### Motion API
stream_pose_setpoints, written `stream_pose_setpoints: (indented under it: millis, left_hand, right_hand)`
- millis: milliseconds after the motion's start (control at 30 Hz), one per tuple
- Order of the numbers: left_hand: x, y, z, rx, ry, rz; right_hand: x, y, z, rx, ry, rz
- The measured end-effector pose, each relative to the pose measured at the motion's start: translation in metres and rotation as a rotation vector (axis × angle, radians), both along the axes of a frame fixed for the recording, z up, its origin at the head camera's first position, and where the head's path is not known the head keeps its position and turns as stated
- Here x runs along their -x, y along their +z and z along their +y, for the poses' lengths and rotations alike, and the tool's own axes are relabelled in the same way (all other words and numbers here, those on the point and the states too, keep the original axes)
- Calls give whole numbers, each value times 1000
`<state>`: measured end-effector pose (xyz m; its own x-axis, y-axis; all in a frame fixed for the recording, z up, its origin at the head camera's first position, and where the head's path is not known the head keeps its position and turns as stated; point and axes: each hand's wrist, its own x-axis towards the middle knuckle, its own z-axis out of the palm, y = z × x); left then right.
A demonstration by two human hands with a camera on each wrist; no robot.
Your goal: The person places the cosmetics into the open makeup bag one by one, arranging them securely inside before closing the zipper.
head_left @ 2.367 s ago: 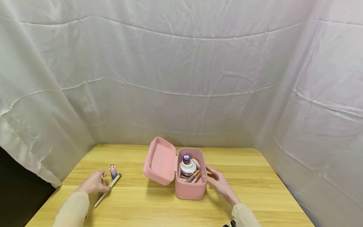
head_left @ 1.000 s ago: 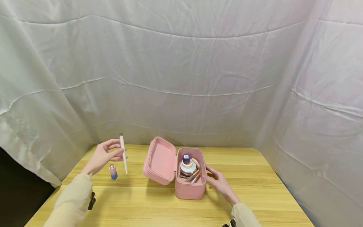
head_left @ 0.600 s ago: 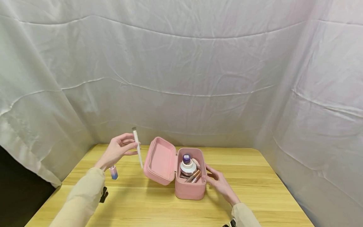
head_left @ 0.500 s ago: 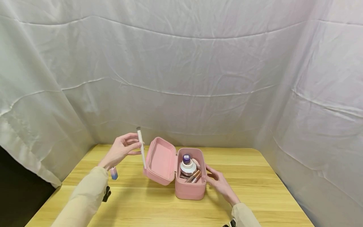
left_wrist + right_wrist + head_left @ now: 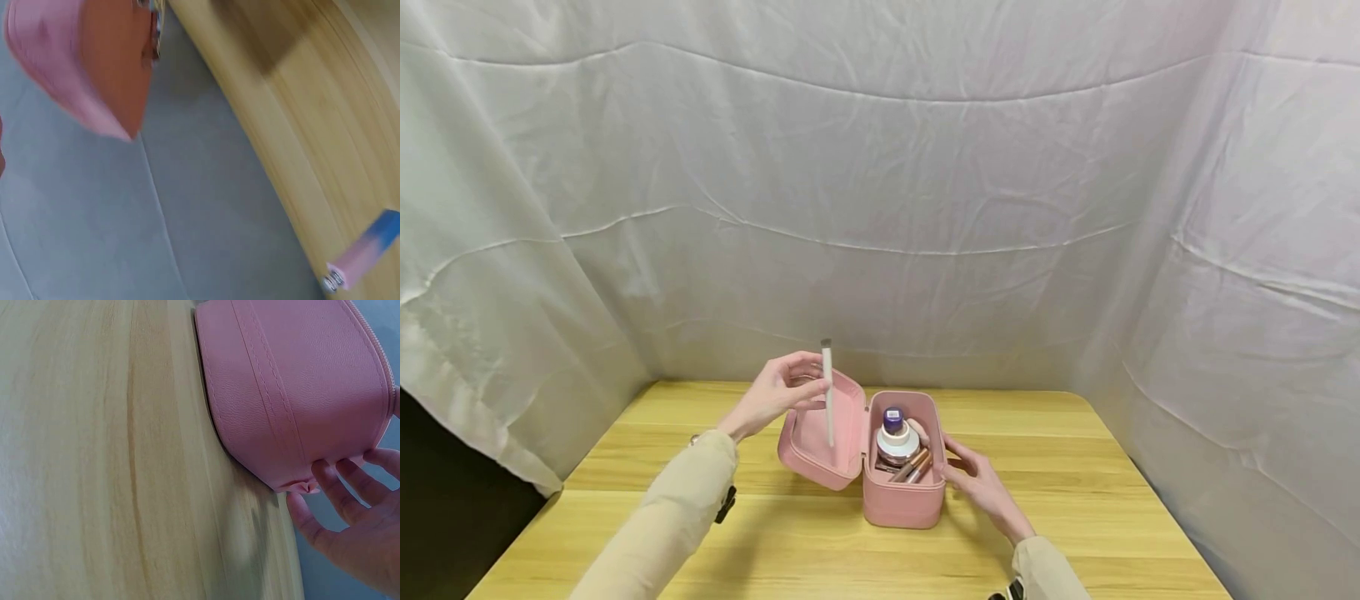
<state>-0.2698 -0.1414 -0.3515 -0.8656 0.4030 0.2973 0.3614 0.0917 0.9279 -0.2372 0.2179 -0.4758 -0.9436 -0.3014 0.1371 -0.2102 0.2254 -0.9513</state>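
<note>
In the head view my left hand [image 5: 775, 393] pinches a white makeup brush [image 5: 830, 421] between thumb and fingers. The brush is upright, bristles up, in front of the raised lid [image 5: 852, 408] of a pink makeup case [image 5: 904, 507]. Fingertips of my right hand [image 5: 987, 487] rest against the case's right side; the right wrist view shows several fingers spread along the pink wall [image 5: 312, 381]. Inside the case lie a purple-capped bottle [image 5: 892, 419], a white round jar [image 5: 898, 447], a pale pink puff [image 5: 917, 431] and two tubes with copper-coloured parts [image 5: 911, 467].
A pink-to-blue tube with a silver cap [image 5: 365, 250] stands on the wooden table [image 5: 1037, 433], mostly hidden behind the left sleeve [image 5: 662, 508] in the head view. Grey-white cloth [image 5: 880, 183] hangs behind and beside the table.
My left hand has picked the brush up off the table, turned it upright and carried it right, to the lid. The right hand and the case have stayed put.
</note>
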Motion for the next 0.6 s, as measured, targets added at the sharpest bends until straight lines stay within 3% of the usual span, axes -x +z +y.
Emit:
stream_pose_setpoints:
  millis: [200,400,600]
  left_hand:
    - [1,-1,28,31,-20,-10]
    - [2,-8,52,58,-7,31]
    - [1,-18,71,88,-58,52]
  right_hand:
    - [0,0,0,2,5,2]
    - [0,0,1,3,2,0]
    - [0,0,2,-4,4,7]
